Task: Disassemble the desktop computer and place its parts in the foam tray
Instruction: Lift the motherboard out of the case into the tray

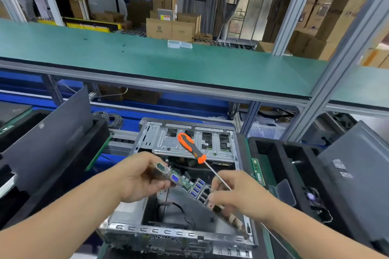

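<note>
From where I stood, the person held the motherboard (pixel 196 190) tipped on edge over the open computer case (pixel 190 183), its row of blue and silver ports facing up toward them. The left hand (pixel 140 178) gripped the port end, fingers curled round the edge near the blue video socket, and the right hand (pixel 235 193) pinched the lower end, toward five o'clock. I judged the tilt was there so the board could clear the case walls on its way out.

The right hand was doing two jobs. The screwdriver (pixel 194 151) was trapped in it as well, the shaft running through the fingers and the orange-and-black handle pointing away toward eleven o'clock. Keeping it in the grip probably saved setting it down, though it left that hand a weaker hold on the board.

The case lay on its side at six o'clock, drive cage at its far end and loose cables in its dark floor. The foam tray (pixel 280 155) sat just beside it at three o'clock, black and divided into pockets, with a green memory stick (pixel 258 171) lying along its near left edge. A dark side panel (pixel 355 174) leaned over the tray's right side, and another panel (pixel 50 132) stood at nine o'clock.
</note>
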